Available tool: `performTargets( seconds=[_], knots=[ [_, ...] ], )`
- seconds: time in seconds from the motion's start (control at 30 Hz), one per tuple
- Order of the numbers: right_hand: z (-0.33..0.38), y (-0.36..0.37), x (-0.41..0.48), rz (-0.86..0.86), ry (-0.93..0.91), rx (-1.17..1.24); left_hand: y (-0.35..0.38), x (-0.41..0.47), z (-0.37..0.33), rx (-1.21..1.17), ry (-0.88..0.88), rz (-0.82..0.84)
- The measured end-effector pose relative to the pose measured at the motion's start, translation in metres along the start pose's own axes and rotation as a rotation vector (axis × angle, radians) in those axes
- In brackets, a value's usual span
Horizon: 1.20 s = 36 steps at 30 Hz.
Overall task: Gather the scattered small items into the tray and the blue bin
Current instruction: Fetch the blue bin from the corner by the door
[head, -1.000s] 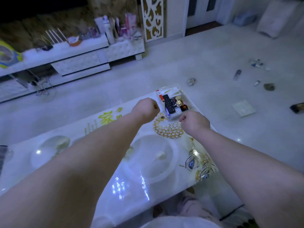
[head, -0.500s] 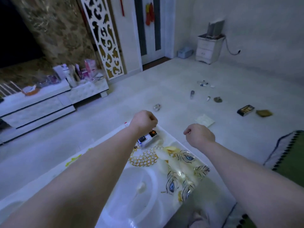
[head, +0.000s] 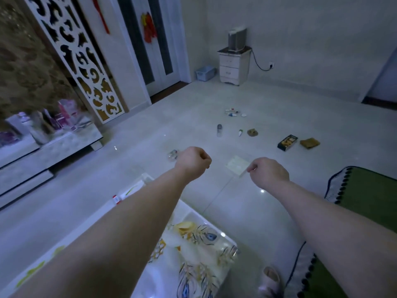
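Both hands are out front, curled into fists with nothing in them: the left hand and the right hand. On the floor beyond lie little bottles, a vial, a dark box and a pale card. The blue bin sits well apart by the door (beside a white cabinet). The tray on the table is mostly hidden by the left forearm.

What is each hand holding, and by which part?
Left hand is a closed fist, nothing showing in it. Right hand is curled too; whether it pinches anything cannot be told.
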State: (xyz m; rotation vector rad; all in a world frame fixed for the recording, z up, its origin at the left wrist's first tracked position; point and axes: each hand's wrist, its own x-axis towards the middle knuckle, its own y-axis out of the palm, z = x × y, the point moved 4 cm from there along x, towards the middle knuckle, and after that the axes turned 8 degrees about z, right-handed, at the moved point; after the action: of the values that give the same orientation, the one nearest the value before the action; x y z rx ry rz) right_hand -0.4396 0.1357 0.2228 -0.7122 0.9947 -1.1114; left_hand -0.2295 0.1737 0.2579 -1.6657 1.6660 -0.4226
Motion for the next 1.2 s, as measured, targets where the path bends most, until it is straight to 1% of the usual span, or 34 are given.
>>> performTargets(
  seconds=[0.17,0.33,0.47,0.57,0.67,0.87,0.93,1.07,1.2],
  knots=[
    [-0.040,-0.051,0.082,0.033,-0.025,-0.031,0.020,0.086,-0.066,-0.010,-0.041,-0.019],
    [-0.078,-0.111,0.154,0.022,-0.022,-0.026,0.035,0.164,-0.139,-0.025,0.008,-0.008],
    [-0.080,-0.137,0.192,0.017,-0.036,-0.017,0.035,0.200,-0.163,0.024,0.034,0.011],
    [-0.070,-0.146,0.220,0.008,-0.067,0.009,0.022,0.229,-0.160,0.061,0.026,-0.001],
    [-0.054,-0.147,0.249,0.017,-0.088,0.005,0.003,0.259,-0.144,0.087,-0.021,-0.043],
    [-0.025,-0.138,0.311,0.142,-0.168,0.056,-0.025,0.324,-0.107,0.128,-0.086,-0.025],
    [-0.009,-0.130,0.345,0.175,-0.180,0.090,-0.034,0.353,-0.094,0.146,-0.084,0.012],
    [0.038,-0.112,0.425,0.190,-0.186,0.068,-0.065,0.422,-0.065,0.183,-0.074,0.063],
    [0.096,-0.099,0.505,0.190,-0.168,0.031,-0.116,0.498,-0.039,0.105,-0.082,0.058]
  ],
)
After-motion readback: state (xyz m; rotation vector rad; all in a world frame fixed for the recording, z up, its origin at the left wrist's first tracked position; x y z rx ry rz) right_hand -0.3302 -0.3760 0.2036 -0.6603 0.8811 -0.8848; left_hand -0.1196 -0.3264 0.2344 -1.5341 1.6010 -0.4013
